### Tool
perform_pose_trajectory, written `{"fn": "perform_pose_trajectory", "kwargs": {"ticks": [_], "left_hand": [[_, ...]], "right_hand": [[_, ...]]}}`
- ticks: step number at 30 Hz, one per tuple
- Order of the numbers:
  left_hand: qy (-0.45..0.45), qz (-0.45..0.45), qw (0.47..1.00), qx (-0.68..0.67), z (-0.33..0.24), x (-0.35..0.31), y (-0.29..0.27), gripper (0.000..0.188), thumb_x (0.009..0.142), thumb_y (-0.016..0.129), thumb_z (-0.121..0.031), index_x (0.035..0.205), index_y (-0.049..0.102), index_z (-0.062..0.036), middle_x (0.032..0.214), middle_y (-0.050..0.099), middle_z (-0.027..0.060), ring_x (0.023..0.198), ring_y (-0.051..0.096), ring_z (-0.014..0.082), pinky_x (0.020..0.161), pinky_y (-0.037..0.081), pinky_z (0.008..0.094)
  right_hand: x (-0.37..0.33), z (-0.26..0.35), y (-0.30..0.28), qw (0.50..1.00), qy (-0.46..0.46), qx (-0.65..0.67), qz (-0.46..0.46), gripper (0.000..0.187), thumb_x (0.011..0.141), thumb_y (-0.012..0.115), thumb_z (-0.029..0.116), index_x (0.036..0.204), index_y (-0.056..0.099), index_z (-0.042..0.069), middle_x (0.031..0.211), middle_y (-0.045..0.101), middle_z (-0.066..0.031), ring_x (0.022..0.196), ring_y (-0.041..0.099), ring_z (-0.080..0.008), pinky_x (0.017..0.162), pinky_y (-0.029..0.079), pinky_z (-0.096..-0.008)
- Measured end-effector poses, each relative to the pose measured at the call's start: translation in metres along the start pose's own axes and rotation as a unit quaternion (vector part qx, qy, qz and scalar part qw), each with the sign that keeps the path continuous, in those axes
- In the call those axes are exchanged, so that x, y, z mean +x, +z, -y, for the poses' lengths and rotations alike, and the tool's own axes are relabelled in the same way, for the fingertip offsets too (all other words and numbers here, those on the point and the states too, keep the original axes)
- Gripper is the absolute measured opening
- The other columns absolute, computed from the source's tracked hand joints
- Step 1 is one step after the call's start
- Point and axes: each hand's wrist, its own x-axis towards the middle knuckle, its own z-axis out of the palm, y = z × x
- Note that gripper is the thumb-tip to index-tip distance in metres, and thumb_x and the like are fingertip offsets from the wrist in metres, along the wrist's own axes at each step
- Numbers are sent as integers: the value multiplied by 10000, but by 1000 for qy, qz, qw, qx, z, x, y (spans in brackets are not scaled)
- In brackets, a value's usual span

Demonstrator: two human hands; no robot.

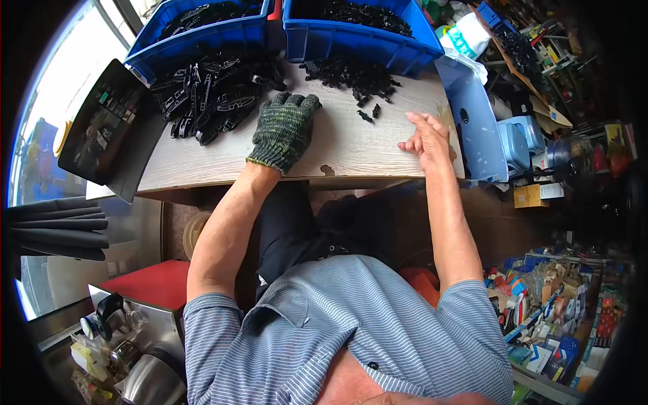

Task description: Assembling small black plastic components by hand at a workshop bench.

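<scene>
My left hand (285,131), in a green-and-black knitted glove, rests on the pale wood-grain table (364,152) with its fingers curled under. Whatever they may hold is hidden. Just left of it lies a heap of long black plastic pieces with oval slots (206,98). My right hand (430,140) is bare, near the table's right side, thumb and fingers apart, holding nothing that I can see. Beyond and between the hands is a pile of small black pieces (351,75). A loose black piece (365,117) lies closer, left of my right hand.
Two blue bins, the left (202,32) and the right (358,40), hold black parts along the table's far edge. A dark panel (101,125) stands at the left end. A light-blue plastic container (476,128) adjoins the right edge. Cluttered shelves (553,310) line the right.
</scene>
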Motion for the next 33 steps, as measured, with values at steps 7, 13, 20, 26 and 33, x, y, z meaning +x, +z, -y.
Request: {"fn": "perform_pose_trajectory", "kwargs": {"ticks": [7,13,20,26,33], "left_hand": [[12,-35,999,-8,8,6,-4,228,891,643,-224,1106,681,-155,1088,675,108,1067,598,358,875,474,498],[-22,-89,996,-16,4,6,-6,264,890,687,-267,1102,681,-110,1114,675,114,1048,607,353,888,488,482],[-76,-206,930,-294,-22,-20,-2,362,883,743,-136,1227,652,-66,1118,702,117,944,653,246,816,529,362],[-245,29,807,-537,-63,-14,1,396,981,645,-236,1334,606,-61,1021,699,64,774,621,98,639,539,260],[-306,137,731,-594,-60,5,-18,290,947,583,-266,950,705,-3,737,701,104,585,671,173,552,532,320]], "right_hand": [[-6,4,53,982,23,-156,101,247,836,801,218,969,698,37,559,529,12,367,439,-84,409,488,-284],[-10,11,67,953,27,-285,101,221,843,794,235,955,710,64,643,600,-28,363,423,-86,369,418,-267],[-8,7,66,935,-1,-334,120,189,868,763,230,937,700,65,706,624,-11,385,439,-84,374,416,-264],[-26,-9,64,959,14,-153,238,111,890,707,135,916,704,27,650,585,13,425,459,-71,397,438,-251],[-38,-16,65,959,-22,-93,268,185,913,720,174,1003,676,19,681,638,8,418,413,-36,419,399,-229]]}}
